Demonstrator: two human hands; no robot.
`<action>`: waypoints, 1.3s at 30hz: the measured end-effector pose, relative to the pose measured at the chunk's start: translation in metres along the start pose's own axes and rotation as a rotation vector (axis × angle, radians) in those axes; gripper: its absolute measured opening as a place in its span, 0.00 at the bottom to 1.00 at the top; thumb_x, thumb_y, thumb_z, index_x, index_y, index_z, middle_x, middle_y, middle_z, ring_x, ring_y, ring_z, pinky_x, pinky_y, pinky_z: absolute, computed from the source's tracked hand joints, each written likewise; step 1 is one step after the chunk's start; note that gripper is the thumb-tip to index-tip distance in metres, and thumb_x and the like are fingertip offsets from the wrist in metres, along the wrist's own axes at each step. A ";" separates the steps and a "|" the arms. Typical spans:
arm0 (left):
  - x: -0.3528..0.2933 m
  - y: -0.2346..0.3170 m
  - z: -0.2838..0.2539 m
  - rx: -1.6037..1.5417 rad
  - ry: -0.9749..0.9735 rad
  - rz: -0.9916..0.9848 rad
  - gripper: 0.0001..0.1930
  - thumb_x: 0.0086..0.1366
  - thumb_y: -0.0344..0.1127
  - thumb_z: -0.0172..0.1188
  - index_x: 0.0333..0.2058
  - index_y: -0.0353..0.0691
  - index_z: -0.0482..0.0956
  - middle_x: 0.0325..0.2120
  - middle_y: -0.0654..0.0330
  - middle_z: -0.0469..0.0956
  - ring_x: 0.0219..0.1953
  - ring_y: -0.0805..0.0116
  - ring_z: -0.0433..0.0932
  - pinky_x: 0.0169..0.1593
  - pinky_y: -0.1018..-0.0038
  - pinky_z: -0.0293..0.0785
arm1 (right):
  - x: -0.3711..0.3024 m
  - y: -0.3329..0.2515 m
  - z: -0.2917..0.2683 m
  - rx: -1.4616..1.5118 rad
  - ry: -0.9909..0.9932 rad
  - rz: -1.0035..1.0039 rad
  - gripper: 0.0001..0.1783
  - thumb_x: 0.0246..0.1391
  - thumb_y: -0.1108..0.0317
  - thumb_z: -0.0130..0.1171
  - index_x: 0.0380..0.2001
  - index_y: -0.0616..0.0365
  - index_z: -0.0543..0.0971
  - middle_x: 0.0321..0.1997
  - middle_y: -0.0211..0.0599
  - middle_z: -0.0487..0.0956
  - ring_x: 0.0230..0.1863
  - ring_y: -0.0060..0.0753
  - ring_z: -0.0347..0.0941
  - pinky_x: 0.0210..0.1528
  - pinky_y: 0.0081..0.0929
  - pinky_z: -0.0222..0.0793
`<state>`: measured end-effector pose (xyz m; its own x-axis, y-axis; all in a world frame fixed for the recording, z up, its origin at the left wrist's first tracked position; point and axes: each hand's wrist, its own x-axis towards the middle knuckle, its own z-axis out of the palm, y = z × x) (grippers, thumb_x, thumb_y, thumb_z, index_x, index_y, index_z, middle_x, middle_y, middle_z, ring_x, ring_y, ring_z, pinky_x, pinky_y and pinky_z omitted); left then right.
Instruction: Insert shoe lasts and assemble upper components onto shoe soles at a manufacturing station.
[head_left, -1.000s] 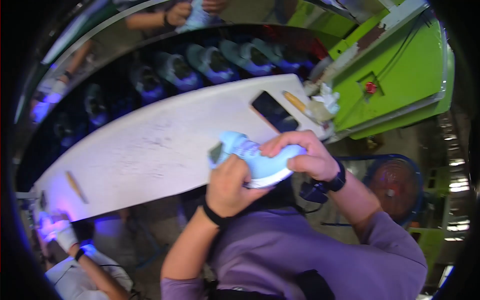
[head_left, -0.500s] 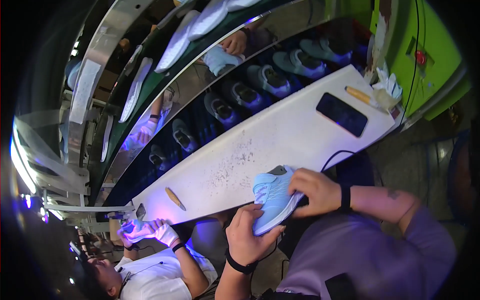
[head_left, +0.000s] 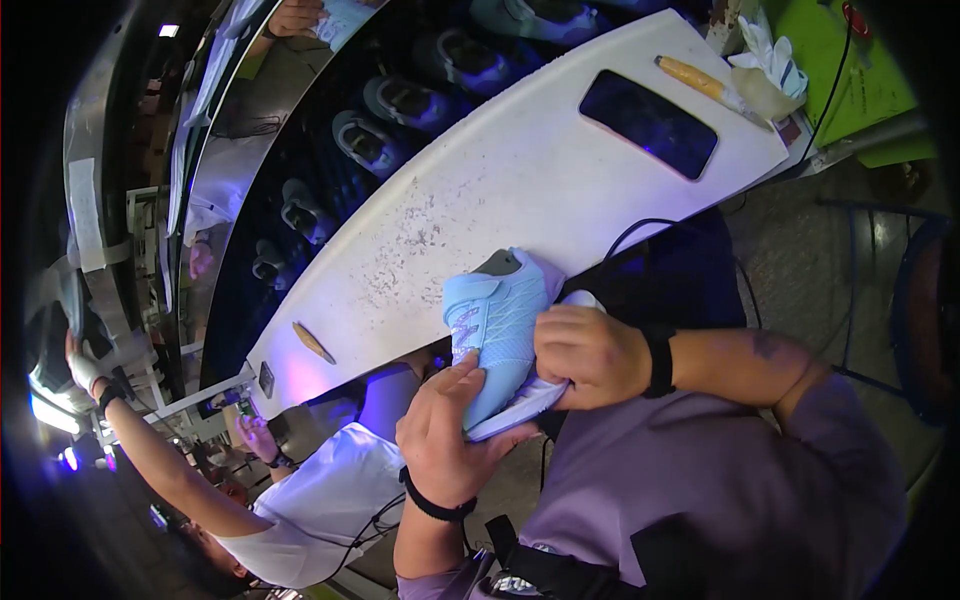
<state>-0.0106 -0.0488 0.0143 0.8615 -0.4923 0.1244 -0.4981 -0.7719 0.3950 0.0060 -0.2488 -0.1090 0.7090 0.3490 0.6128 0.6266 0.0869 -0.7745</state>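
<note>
A light blue sneaker (head_left: 505, 340) is tilted over the near edge of the white table, its grey-lined opening pointing away from me. My left hand (head_left: 445, 425) is closed around the toe, the thumb lying on the upper by the laces. Along the shoe's right side, my right hand (head_left: 592, 355) has its fingers curled tight on the white sole (head_left: 528, 408). That sole stands partly apart from the upper, with a gap near the heel and along the side. My right fingertips are partly hidden.
On the white table (head_left: 500, 180) lie a dark phone (head_left: 648, 122), a wooden-handled tool (head_left: 695, 78), pale gloves (head_left: 770, 65) and a small wooden tool (head_left: 313, 342). Beyond, several shoes stand on a dark conveyor (head_left: 320, 170). A co-worker (head_left: 310, 500) is at the left.
The sole now stands away from the upper, where it lay against it before. My right hand has closed into a tighter grip. The co-worker's arm has swung up, away from a shoe.
</note>
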 end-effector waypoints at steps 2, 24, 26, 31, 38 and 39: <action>0.000 -0.006 -0.002 0.004 -0.016 0.061 0.33 0.39 0.49 0.82 0.39 0.34 0.78 0.40 0.47 0.83 0.41 0.49 0.85 0.44 0.62 0.82 | 0.008 0.008 -0.003 -0.025 0.014 -0.031 0.16 0.38 0.68 0.70 0.26 0.53 0.70 0.29 0.34 0.69 0.32 0.42 0.69 0.35 0.38 0.66; -0.058 -0.165 0.044 -1.125 -0.240 -0.606 0.44 0.55 0.55 0.72 0.60 0.27 0.69 0.52 0.49 0.77 0.54 0.62 0.77 0.57 0.68 0.70 | 0.051 0.020 -0.036 0.068 0.080 0.666 0.17 0.52 0.61 0.68 0.39 0.59 0.75 0.38 0.30 0.75 0.40 0.23 0.73 0.46 0.23 0.69; -0.044 -0.149 0.059 -1.216 -0.194 -0.514 0.49 0.53 0.56 0.73 0.65 0.30 0.63 0.51 0.47 0.77 0.54 0.60 0.77 0.59 0.68 0.69 | 0.055 0.016 -0.054 0.248 0.140 0.683 0.27 0.55 0.56 0.65 0.51 0.62 0.72 0.46 0.32 0.73 0.52 0.23 0.70 0.56 0.24 0.66; 0.039 -0.079 0.055 -0.981 0.317 -0.128 0.66 0.37 0.43 0.84 0.71 0.39 0.47 0.62 0.44 0.63 0.61 0.53 0.70 0.64 0.60 0.67 | 0.116 0.006 -0.074 0.430 0.341 0.379 0.26 0.60 0.50 0.63 0.48 0.63 0.75 0.45 0.35 0.79 0.48 0.23 0.74 0.54 0.25 0.70; 0.107 -0.066 -0.017 -0.143 0.157 -0.037 0.38 0.31 0.46 0.84 0.41 0.34 0.77 0.36 0.51 0.78 0.42 0.52 0.79 0.47 0.62 0.76 | 0.129 0.030 -0.058 0.232 0.049 0.302 0.52 0.50 0.28 0.61 0.66 0.54 0.63 0.53 0.37 0.70 0.55 0.28 0.68 0.59 0.27 0.64; 0.103 -0.070 -0.021 -0.127 0.108 -0.007 0.36 0.31 0.48 0.84 0.39 0.33 0.79 0.32 0.52 0.80 0.37 0.52 0.81 0.43 0.62 0.77 | 0.134 0.025 -0.054 0.287 -0.022 0.349 0.54 0.47 0.32 0.66 0.68 0.50 0.61 0.54 0.38 0.68 0.55 0.30 0.69 0.59 0.28 0.65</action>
<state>0.1155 -0.0369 0.0188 0.8739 -0.4356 0.2158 -0.4816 -0.7149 0.5069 0.1342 -0.2497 -0.0372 0.8531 0.4226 0.3061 0.2337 0.2151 -0.9482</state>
